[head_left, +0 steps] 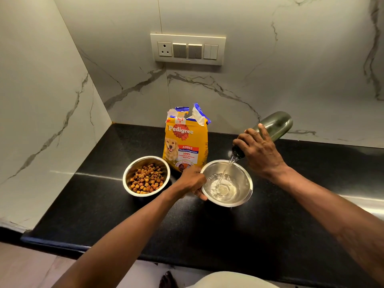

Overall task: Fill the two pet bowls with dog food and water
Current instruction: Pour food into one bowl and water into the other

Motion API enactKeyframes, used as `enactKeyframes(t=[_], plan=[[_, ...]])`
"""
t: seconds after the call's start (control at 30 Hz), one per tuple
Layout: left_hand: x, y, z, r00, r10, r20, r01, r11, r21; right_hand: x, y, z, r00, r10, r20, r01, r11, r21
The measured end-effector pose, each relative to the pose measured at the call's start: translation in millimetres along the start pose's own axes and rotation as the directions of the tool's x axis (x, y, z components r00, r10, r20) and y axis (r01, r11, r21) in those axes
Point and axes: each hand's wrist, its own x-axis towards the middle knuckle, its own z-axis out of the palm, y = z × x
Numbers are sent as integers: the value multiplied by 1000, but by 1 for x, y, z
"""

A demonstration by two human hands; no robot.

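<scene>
Two steel bowls stand on the black counter (104,215). The left bowl (127,173) holds brown and orange kibble (146,180). The right bowl (246,179) has some water in its bottom. My left hand (192,179) grips the right bowl's left rim. My right hand (259,151) holds a steel bottle (277,125) tipped mouth-down over the right bowl, and a thin stream of water (225,172) runs from it into the bowl. A torn-open yellow dog food bag (187,140) stands upright just behind the bowls.
Marble walls close the counter at the back and left, forming a corner. A switch and socket panel (188,48) is on the back wall. A shiny steel surface (365,202) borders the counter at the right. A bare foot (168,279) shows below the front edge.
</scene>
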Motion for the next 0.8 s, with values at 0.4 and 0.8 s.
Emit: enactKeyframes(t=[0.4, 0.8], plan=[[7, -6, 3, 999, -40, 36, 41, 998, -39, 1, 0, 2, 999, -25, -43, 25, 1000, 4], [11, -23, 5, 999, -47, 20, 48, 999, -20, -4, -16, 9, 991, 133, 33, -137, 947, 291]])
